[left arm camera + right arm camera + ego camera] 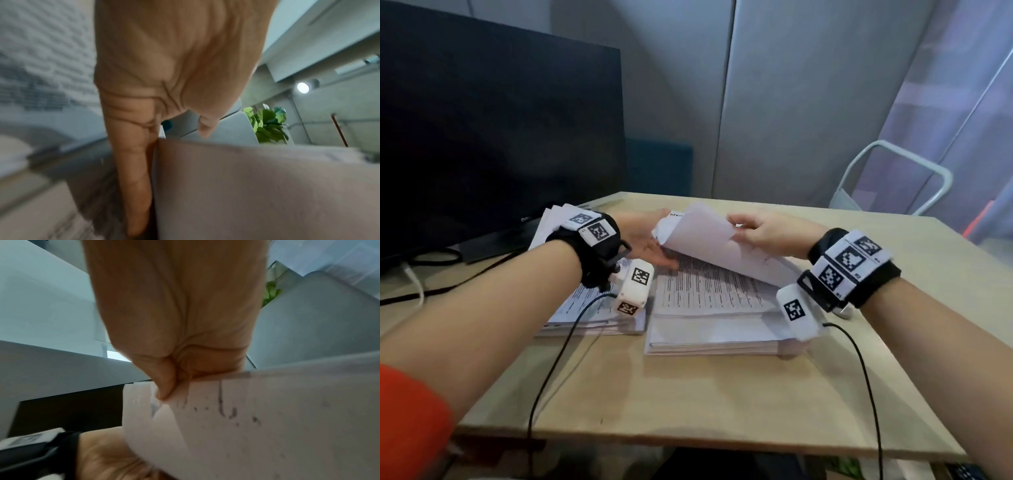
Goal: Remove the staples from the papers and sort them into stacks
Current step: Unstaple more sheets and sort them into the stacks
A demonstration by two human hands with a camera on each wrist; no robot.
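Note:
A thick stack of printed papers (709, 301) lies mid-table. My right hand (756, 233) pinches the far edge of its top sheets (702, 233) and curls them up and toward me; the right wrist view shows thumb and finger on the lifted sheet (267, 418). My left hand (647, 243) reaches under the raised sheets with straight fingers (135, 178) lying on the printed page below, beside the lifted sheet (257, 186). No staple or staple remover shows.
A second stack of papers (585, 308) lies left of the main one, under my left wrist. More sheets (554, 219) lean by a dark monitor (493, 144) at the back left. Cables (558, 359) trail over the wooden table (688, 404). A white chair (893, 178) stands behind.

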